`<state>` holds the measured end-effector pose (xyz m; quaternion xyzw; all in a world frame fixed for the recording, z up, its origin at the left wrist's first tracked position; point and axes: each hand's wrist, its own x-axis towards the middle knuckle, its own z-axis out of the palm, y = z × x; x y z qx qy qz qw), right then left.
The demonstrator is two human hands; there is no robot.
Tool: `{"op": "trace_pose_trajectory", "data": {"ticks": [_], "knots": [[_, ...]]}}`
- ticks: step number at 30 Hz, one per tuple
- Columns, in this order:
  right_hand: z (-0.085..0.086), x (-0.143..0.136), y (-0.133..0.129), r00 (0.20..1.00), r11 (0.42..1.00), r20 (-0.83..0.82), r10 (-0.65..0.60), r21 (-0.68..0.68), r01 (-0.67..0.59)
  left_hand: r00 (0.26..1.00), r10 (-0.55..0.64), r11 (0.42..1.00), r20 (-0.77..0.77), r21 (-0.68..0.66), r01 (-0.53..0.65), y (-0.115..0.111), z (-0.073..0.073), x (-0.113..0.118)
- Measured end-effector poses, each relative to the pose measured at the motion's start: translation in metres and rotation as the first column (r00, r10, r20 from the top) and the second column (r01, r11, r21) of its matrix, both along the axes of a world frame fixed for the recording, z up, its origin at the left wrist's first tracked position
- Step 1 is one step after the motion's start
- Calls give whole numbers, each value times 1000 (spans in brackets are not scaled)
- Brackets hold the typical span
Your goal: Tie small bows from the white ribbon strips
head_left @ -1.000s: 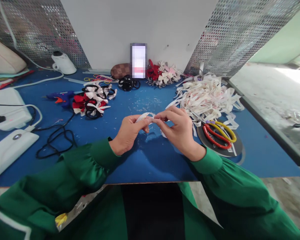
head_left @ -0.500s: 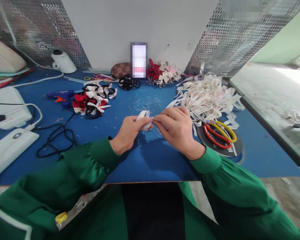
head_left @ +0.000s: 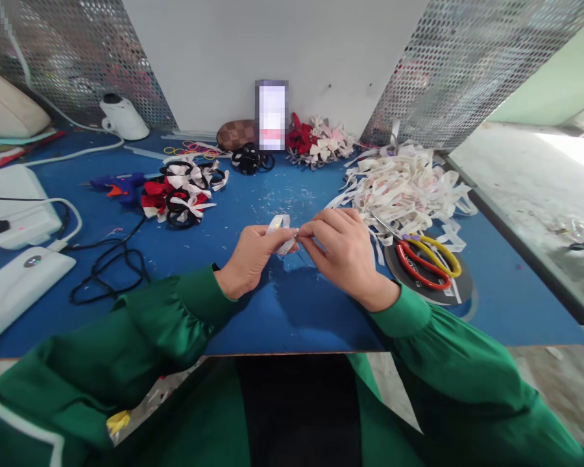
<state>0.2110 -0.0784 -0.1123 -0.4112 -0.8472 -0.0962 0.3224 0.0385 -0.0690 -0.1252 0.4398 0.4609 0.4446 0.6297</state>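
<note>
My left hand (head_left: 253, 257) pinches a looped white ribbon (head_left: 281, 224) between thumb and fingers, over the middle of the blue table. Right beside it, my right hand (head_left: 343, 250) is closed, its thumb and index fingertips pressed together at the ribbon's right side. Whatever lies between those fingertips is too small to make out. A heap of white ribbon strips (head_left: 403, 185) lies beyond my right hand. Scissors (head_left: 428, 263) with red and yellow handles rest on a dark round disc (head_left: 450, 295) to the right.
Red, white and black hair bows (head_left: 180, 198) lie left of centre, by a blue glue gun (head_left: 121, 187). More bows (head_left: 321, 143) sit near a propped phone (head_left: 271, 115), with black hair ties (head_left: 250, 159) close by. A power bank (head_left: 24, 292) and black cable (head_left: 109, 279) occupy the left.
Both hands stay in nearly the same place, with the white ribbon still in the left. The right fingertips have shifted very slightly; the view has moved a little.
</note>
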Motion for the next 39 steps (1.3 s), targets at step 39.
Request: {"op": "trace_pose_trajectory", "data": {"ticks": [39], "knots": [[-7, -3, 2, 992, 995, -128, 14, -99, -26, 999, -19, 995, -32, 95, 22, 0, -2, 0]]}}
